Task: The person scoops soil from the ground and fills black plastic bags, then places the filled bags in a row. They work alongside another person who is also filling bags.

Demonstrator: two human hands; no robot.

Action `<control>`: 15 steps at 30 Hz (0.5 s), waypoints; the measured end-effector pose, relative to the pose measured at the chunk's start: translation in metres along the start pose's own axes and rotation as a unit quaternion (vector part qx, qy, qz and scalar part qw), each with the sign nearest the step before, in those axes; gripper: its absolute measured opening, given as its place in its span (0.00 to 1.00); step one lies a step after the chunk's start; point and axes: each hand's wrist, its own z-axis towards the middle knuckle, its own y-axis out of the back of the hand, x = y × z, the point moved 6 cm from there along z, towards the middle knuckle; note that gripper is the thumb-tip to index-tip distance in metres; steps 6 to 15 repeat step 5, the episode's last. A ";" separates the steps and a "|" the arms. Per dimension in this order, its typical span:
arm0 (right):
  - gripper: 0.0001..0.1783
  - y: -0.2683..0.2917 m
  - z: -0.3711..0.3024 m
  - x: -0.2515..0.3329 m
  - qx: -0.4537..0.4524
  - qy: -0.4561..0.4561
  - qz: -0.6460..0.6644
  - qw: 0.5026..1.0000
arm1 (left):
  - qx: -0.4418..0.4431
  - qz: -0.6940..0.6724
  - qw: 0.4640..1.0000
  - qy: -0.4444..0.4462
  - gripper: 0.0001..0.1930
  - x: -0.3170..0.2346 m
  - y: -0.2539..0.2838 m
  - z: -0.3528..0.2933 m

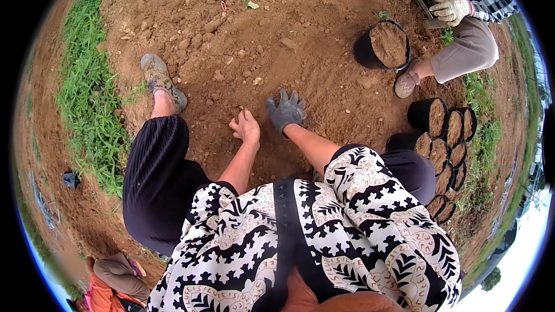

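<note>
My left hand is bare and hangs low over loose brown soil between my feet. Its fingers are curled in, and whatever they might hold is hidden. Just to its right, my right hand wears a dark grey glove. The gloved fingers are spread wide against the soil, with nothing seen in them. Small clods and stones lie scattered around both hands.
A black pot full of soil stands at the upper right beside a co-worker's white-gloved hand, which holds a long-handled tool. Several soil-filled black pots cluster at my right. Grass runs along the left; another person is at lower left.
</note>
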 end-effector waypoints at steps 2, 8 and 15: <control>0.31 -0.011 -0.010 0.017 0.014 0.049 0.036 0.998 | 0.046 -0.285 0.955 0.069 0.27 0.033 -0.031 0.020; 0.28 -0.030 -0.011 0.016 0.111 0.067 0.133 0.983 | 0.172 -0.505 0.828 0.174 0.25 0.027 -0.069 0.011; 0.28 -0.030 -0.011 0.016 0.111 0.067 0.133 0.983 | 0.172 -0.505 0.828 0.174 0.25 0.027 -0.069 0.011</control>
